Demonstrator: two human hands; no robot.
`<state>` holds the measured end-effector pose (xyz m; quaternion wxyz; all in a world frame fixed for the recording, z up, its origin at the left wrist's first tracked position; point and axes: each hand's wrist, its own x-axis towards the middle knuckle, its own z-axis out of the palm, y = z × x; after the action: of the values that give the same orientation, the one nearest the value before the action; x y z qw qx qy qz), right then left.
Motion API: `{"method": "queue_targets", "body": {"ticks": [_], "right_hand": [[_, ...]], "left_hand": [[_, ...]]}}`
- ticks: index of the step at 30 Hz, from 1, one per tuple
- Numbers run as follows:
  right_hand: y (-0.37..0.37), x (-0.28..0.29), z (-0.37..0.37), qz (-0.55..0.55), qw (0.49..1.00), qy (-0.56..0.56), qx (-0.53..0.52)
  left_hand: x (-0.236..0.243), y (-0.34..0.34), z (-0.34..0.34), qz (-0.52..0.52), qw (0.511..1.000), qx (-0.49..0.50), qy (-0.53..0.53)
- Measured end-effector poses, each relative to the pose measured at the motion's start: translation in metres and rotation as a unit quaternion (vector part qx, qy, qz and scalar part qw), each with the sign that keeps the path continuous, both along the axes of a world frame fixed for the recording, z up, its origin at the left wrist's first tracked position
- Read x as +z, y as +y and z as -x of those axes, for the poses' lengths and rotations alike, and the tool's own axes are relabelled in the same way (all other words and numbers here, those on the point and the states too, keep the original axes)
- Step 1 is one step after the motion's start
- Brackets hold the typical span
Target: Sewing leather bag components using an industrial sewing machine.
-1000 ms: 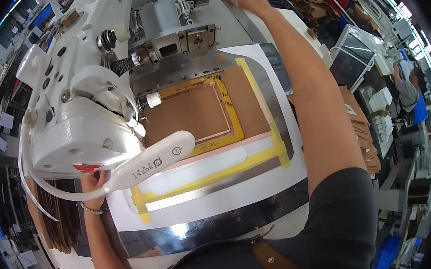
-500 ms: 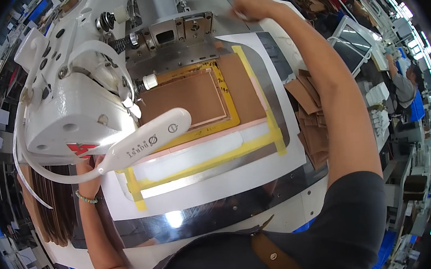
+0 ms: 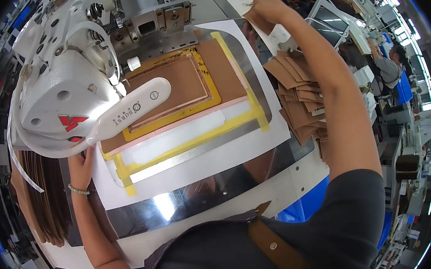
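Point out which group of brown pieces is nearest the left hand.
The tightly packed stack at lower left, edges showing, close beside the left hand; the loosely fanned pile lies by the right forearm.

Obstacle above yellow frame: white lamp

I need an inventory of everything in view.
Bulky sewing machine: one, white, upper left
Paddle-shaped fixture: one, white, by machine
Rectangular frame: one, yellow, centre
Flat panels: count unclear, brown, inside/beside frame
Tape strips: several, yellow, beside frame
Paper sheet: one, white, around tape
Shiny plate: one, dark, beneath paper
Bundled strips: many, brown, lower left
Piled pieces: many, brown, right
Plastic bin: one, blue, lower right
Co-worker: one, grey-clothed, right background
Background items: uncounted, mixed, edges
Small flat piece: one, brown, top
Left hand: one, bare, below machine
Right hand: one, bare, top, holding piece
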<state>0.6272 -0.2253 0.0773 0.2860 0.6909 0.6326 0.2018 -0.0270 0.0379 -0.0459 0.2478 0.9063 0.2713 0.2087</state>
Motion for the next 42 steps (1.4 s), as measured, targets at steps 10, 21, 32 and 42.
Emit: {"method": "queue_targets", "body": {"ticks": [10,21,32,42], "right_hand": [[0.018,0.046,0.061,-0.646,0.698,0.270,0.151],[-0.062,0.031,-0.102,-0.209,0.921,0.252,-0.210],[-0.023,-0.052,-0.140,-0.463,0.828,0.104,-0.299],[-0.032,0.005,-0.089,-0.413,0.876,0.171,-0.181]], "left_hand": [[0.007,-0.007,-0.006,-0.010,1.000,-0.016,0.004],[-0.004,0.005,-0.021,0.009,0.999,-0.032,0.010],[-0.005,0.007,0.010,0.102,0.990,0.008,0.093],[-0.008,0.003,0.003,0.011,1.000,-0.021,0.004]]}}
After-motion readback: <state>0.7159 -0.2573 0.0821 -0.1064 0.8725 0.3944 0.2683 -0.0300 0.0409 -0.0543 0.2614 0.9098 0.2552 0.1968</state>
